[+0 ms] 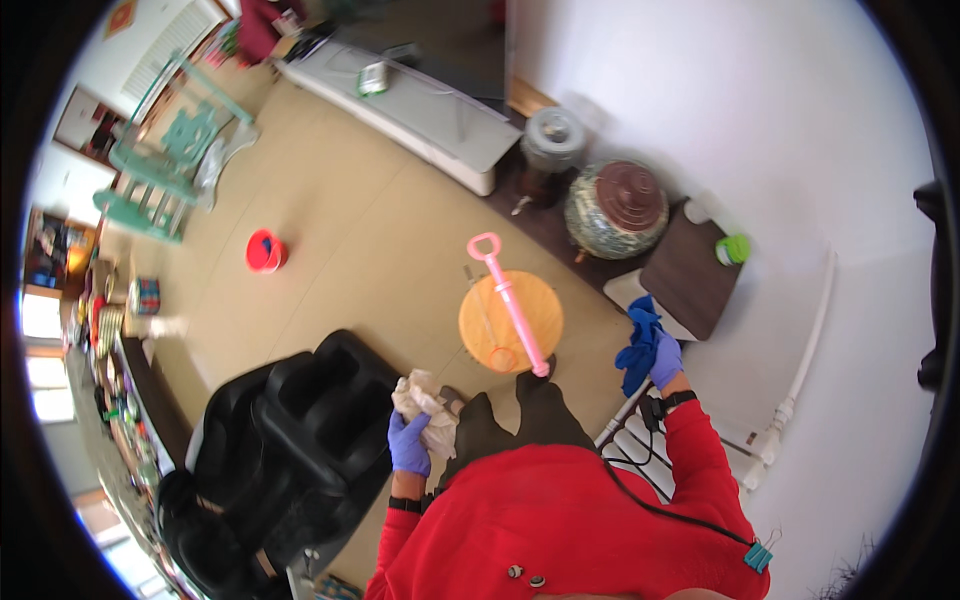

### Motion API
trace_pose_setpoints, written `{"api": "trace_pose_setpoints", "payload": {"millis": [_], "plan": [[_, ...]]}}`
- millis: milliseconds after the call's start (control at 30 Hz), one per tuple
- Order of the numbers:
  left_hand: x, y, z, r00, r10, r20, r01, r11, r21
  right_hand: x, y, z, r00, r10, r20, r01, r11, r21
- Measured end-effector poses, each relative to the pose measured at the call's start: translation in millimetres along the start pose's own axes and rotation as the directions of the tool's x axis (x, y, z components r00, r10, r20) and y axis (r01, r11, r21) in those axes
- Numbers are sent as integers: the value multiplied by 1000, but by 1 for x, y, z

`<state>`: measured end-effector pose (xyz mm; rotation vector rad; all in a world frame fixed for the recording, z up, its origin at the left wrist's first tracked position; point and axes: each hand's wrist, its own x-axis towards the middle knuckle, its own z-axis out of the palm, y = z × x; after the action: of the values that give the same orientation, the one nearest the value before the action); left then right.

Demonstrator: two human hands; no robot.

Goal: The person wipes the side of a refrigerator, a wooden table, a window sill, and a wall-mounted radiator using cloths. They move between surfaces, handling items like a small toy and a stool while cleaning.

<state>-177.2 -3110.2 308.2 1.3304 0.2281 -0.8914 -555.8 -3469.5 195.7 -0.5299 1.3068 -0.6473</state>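
Note:
Both my hands wear purple gloves. In my left hand (409, 446), low in the middle, is a crumpled off-white cloth (430, 412), bunched in the closed fingers beside my leg. My right hand (667, 360) grips a bunched blue cloth (637, 342) at the near edge of a low cabinet with a dark brown top (695, 270). Whether the blue cloth touches the cabinet I cannot tell. In front of my legs stands a round wooden stool (542, 292). A pink stick with a loop handle (512, 306) lies across its seat, next to an orange ring (502, 358).
Beyond the cabinet stand a patterned jar with a brown lid (612, 208) and a grey-lidded container (553, 138). A white radiator (640, 462) runs along the wall at my right. A black massage chair (300, 410) fills the left; a red bucket (266, 252) sits on the floor.

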Motion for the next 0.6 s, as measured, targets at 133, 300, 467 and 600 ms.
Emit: {"api": "trace_pose_setpoints", "payload": {"millis": [133,300,467,600], "plan": [[3,14,-47,997,-74,-23,72,995,-62,-44,20,39,983,-9,183,9,1000,-3],[7,32,-115,996,-55,-77,47,994,-102,-71,72,98,988,73,139,-62,994,-87],[0,49,-190,984,-73,-163,59,994,-88,-85,113,171,934,211,289,-166,971,-174],[-9,46,-241,969,-74,-237,40,989,-145,-97,127,231,873,302,383,-228,947,-226]]}}
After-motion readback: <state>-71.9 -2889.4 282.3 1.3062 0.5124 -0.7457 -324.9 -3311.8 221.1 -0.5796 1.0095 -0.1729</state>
